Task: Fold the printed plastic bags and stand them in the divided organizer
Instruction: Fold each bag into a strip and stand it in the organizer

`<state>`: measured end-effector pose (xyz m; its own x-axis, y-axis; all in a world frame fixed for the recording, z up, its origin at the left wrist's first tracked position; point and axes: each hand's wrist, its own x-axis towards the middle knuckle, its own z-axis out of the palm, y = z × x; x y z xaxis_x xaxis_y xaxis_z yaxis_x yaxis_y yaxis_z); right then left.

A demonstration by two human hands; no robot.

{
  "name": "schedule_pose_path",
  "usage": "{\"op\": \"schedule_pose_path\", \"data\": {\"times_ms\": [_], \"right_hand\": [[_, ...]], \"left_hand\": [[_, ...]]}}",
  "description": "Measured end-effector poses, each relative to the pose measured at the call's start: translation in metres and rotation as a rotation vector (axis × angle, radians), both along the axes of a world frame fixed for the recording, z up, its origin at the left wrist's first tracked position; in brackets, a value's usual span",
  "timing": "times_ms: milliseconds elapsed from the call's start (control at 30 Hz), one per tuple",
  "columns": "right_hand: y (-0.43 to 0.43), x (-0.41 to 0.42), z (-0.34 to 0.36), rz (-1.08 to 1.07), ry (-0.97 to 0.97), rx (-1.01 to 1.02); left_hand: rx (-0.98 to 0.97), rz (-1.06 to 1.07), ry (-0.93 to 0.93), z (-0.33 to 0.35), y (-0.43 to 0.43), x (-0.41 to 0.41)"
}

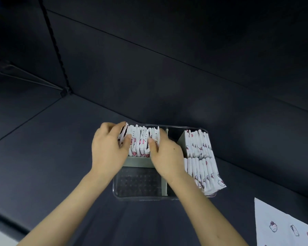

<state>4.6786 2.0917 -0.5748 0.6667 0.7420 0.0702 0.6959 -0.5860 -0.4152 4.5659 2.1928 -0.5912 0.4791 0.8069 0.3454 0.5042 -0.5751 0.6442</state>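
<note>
left hand [108,148] + right hand [164,155] | folded bags [140,142] gripped between them | organizer [140,181] rear-left compartment

We are stretching both bare forearms [64,206] forward; our left grip [108,148] and right grip [165,157], palms down, are curling round opposite ends of a row of folded white printed plastic bags [140,142].
</note>
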Motion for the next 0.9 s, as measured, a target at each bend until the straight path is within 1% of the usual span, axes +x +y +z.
{"op": "schedule_pose_path", "data": {"times_ms": [67, 133, 233, 300, 367, 433, 500, 600, 700, 767, 833, 900], "right_hand": [[-0.007, -0.004, -0.002, 0.018, -0.218, -0.013], [-0.014, -0.004, -0.003, 0.036, -0.371, -0.023], [-0.035, 0.002, 0.008, 0.036, -0.412, 0.063], [-0.065, 0.009, 0.017, 0.034, -0.437, 0.140], [-0.112, 0.017, 0.024, 0.018, -0.403, 0.209], [-0.169, 0.025, 0.025, -0.072, -0.336, 0.206], [-0.233, 0.031, 0.010, -0.232, -0.283, 0.113], [-0.329, 0.029, -0.027, -0.446, -0.138, -0.150], [-0.377, 0.013, -0.056, -0.501, -0.069, -0.215], [-0.391, 0.003, -0.071, -0.512, -0.056, -0.264], [-0.396, -0.003, -0.084, -0.516, -0.018, -0.284], [-0.400, -0.004, -0.094, -0.535, -0.029, -0.210]], "left_hand": [[0.069, 0.005, 0.004, 0.000, -0.004, 0.002], [0.140, -0.022, 0.010, 0.003, -0.012, 0.006], [0.250, -0.116, -0.027, 0.006, -0.030, 0.015], [0.275, -0.203, -0.077, 0.009, -0.048, 0.022], [0.272, -0.302, -0.115, 0.011, -0.072, 0.031], [0.270, -0.427, -0.143, 0.010, -0.101, 0.039], [0.267, -0.565, -0.172, 0.006, -0.132, 0.046], [0.254, -0.780, -0.172, -0.005, -0.183, 0.062], [0.269, -0.942, -0.091, -0.021, -0.213, 0.070], [0.244, -1.024, -0.055, -0.031, -0.233, 0.078], [0.170, -1.049, -0.021, -0.039, -0.249, 0.085], [0.091, -1.025, 0.005, -0.046, -0.261, 0.091]]}}
